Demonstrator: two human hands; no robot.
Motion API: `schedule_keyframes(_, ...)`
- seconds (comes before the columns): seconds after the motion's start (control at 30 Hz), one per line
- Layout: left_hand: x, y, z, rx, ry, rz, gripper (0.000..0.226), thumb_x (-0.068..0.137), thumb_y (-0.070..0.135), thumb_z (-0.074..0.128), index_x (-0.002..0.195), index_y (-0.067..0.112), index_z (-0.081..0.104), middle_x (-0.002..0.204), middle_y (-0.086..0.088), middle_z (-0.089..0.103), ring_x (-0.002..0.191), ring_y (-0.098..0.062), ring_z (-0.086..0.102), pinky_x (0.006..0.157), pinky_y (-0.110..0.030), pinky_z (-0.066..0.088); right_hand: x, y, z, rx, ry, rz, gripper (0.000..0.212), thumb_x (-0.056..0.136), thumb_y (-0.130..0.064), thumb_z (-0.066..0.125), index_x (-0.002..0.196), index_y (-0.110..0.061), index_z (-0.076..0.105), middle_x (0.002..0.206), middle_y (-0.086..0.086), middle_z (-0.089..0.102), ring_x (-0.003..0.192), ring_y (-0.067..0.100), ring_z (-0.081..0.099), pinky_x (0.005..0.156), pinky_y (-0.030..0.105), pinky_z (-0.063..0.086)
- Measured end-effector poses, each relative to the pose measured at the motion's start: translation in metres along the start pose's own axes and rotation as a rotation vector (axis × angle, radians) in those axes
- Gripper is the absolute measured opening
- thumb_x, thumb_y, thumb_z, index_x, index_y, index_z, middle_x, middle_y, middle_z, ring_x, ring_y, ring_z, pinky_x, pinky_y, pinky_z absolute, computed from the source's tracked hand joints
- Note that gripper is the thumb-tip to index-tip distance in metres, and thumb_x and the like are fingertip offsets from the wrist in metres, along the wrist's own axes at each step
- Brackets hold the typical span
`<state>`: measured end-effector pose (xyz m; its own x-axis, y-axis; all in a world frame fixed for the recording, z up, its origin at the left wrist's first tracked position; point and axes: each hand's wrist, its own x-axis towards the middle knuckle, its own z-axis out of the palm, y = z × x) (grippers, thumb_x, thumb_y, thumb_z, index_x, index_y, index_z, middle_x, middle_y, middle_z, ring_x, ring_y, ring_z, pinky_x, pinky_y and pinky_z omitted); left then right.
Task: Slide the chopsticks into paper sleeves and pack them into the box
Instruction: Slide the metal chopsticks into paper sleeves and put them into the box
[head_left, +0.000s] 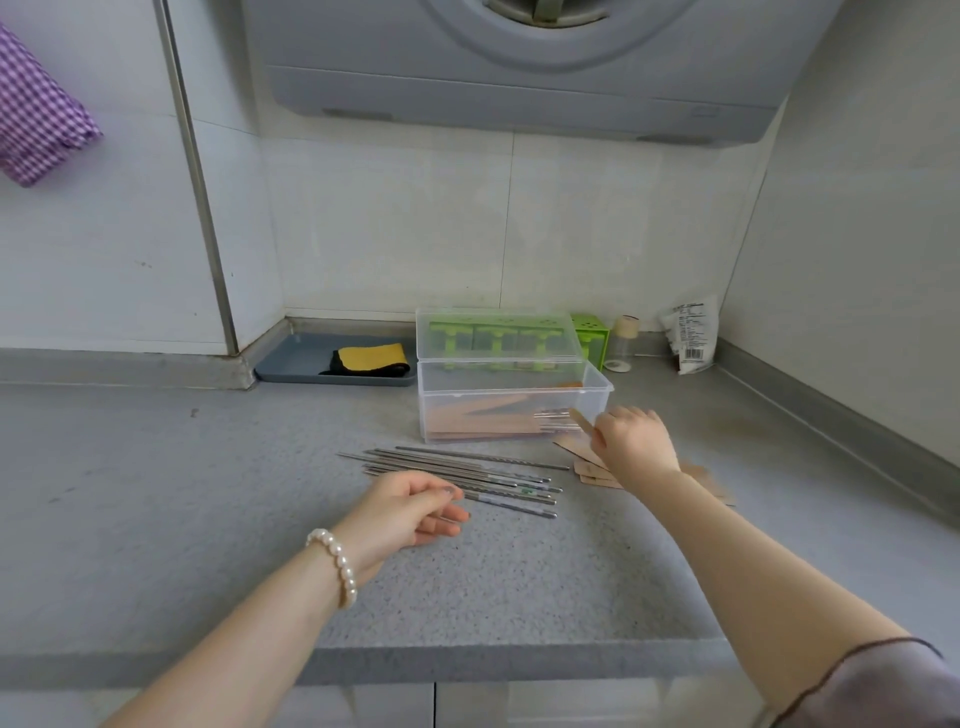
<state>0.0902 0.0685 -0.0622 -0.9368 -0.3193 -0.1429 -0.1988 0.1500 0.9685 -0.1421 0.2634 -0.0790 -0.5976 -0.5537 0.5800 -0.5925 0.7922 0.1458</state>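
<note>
Bare metal chopsticks (462, 475) lie fanned on the counter before my clear open box (511, 402), which holds sleeved pairs; brown sleeves (589, 457) lie, perhaps stacked, beside it.

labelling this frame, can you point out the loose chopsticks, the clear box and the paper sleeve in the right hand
loose chopsticks (467, 475): head view, middle of the metal bundle on the counter
clear box (514, 375): head view, bare near rim
paper sleeve (582, 420): head view, brown end sticking out above the right hand (636, 447)
</note>
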Motion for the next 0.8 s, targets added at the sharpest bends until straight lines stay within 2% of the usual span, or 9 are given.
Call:
schedule_keyframes(0.1, 0.003, 0.002, 0.009, -0.109, -0.011, 0.038, 0.021, 0.095, 0.019, 0.046, 0.109, 0.011, 0.059, 0.11, -0.006, 0.066, 0.1, -0.018, 0.064, 0.094, -0.037, 0.049, 0.002, -0.039, -0.028, 0.145, 0.182, -0.151, 0.032, 0.043, 0.002, 0.081, 0.042, -0.008, 0.051, 0.042, 0.005, 0.046, 0.034, 0.023, 0.043, 0.039, 0.022, 0.032)
schedule_keyframes(0.17, 0.005, 0.006, 0.017, -0.296, -0.027, 0.053, 0.026, 0.095, 0.025, 0.044, 0.116, 0.013, 0.054, 0.114, -0.002, 0.062, 0.107, -0.017, 0.059, 0.097, -0.039, 0.045, -0.001, -0.078, -0.048, 0.288, 0.25, -0.223, 0.027, 0.047, -0.001, 0.078, 0.043, -0.009, 0.052, 0.043, 0.005, 0.048, 0.034, 0.023, 0.044, 0.035, 0.019, 0.033)
schedule_keyframes(0.23, 0.007, 0.012, 0.026, -0.506, 0.003, 0.066, 0.025, 0.094, 0.027, 0.045, 0.108, 0.012, 0.059, 0.105, -0.003, 0.063, 0.099, -0.016, 0.059, 0.094, -0.04, 0.044, -0.011, -0.117, -0.063, 0.421, 0.273, -0.285, 0.018, 0.059, -0.011, 0.068, 0.046, -0.009, 0.055, 0.045, 0.004, 0.05, 0.035, 0.023, 0.046, 0.034, 0.019, 0.033)
schedule_keyframes(0.33, 0.005, 0.021, 0.031, -0.745, 0.154, 0.052, 0.02, 0.092, 0.021, 0.05, 0.094, 0.008, 0.064, 0.089, -0.009, 0.064, 0.082, -0.018, 0.059, 0.077, -0.032, 0.05, -0.024, -0.156, -0.079, 0.627, 0.15, -0.335, 0.027, 0.072, -0.017, 0.044, 0.054, -0.004, 0.059, 0.054, 0.011, 0.056, 0.043, 0.029, 0.051, 0.037, 0.03, 0.04)
schedule_keyframes(0.43, 0.005, 0.019, 0.021, -0.772, 0.283, -0.022, 0.021, 0.095, 0.016, 0.045, 0.093, 0.006, 0.064, 0.087, -0.01, 0.066, 0.076, -0.019, 0.062, 0.064, -0.029, 0.05, -0.028, -0.158, -0.09, 0.844, -0.052, -0.354, 0.027, 0.08, -0.014, 0.05, 0.06, -0.003, 0.063, 0.062, 0.01, 0.061, 0.055, 0.024, 0.052, 0.053, 0.035, 0.046)
schedule_keyframes(0.5, 0.005, 0.014, 0.01, -0.798, 0.263, -0.063, 0.023, 0.097, 0.016, 0.041, 0.094, 0.003, 0.06, 0.085, -0.014, 0.063, 0.072, -0.021, 0.062, 0.06, -0.033, 0.054, -0.02, -0.145, -0.087, 0.891, -0.082, -0.234, 0.025, 0.086, -0.015, 0.056, 0.068, -0.005, 0.07, 0.068, 0.009, 0.067, 0.061, 0.018, 0.055, 0.063, 0.031, 0.047)
schedule_keyframes(0.57, 0.003, 0.01, 0.002, -0.828, 0.227, -0.127, 0.015, 0.094, 0.011, 0.048, 0.095, -0.001, 0.058, 0.079, -0.013, 0.06, 0.066, -0.021, 0.061, 0.054, -0.033, 0.057, -0.004, -0.119, -0.072, 0.872, -0.106, 0.019, 0.016, 0.087, -0.013, 0.061, 0.079, -0.004, 0.071, 0.076, 0.007, 0.069, 0.069, 0.016, 0.056, 0.067, 0.023, 0.044)
schedule_keyframes(0.67, -0.002, 0.006, -0.003, -0.772, 0.179, -0.177, 0.01, 0.088, 0.003, 0.057, 0.094, -0.004, 0.062, 0.072, -0.012, 0.055, 0.053, -0.017, 0.062, 0.047, -0.028, 0.055, 0.01, -0.076, -0.035, 0.728, -0.378, 0.32, 0.012, 0.086, -0.02, 0.066, 0.083, -0.009, 0.062, 0.08, 0.005, 0.06, 0.075, 0.02, 0.054, 0.066, 0.024, 0.039)
schedule_keyframes(0.8, -0.011, 0.007, 0.001, -0.621, 0.04, -0.137, 0.01, 0.086, 0.002, 0.056, 0.092, -0.005, 0.061, 0.056, -0.007, 0.053, 0.046, -0.013, 0.055, 0.047, -0.025, 0.054, 0.008, -0.057, 0.0, 0.6, -0.514, 0.414, 0.019, 0.087, -0.027, 0.064, 0.095, -0.014, 0.054, 0.088, 0.002, 0.053, 0.082, 0.021, 0.051, 0.069, 0.028, 0.04)
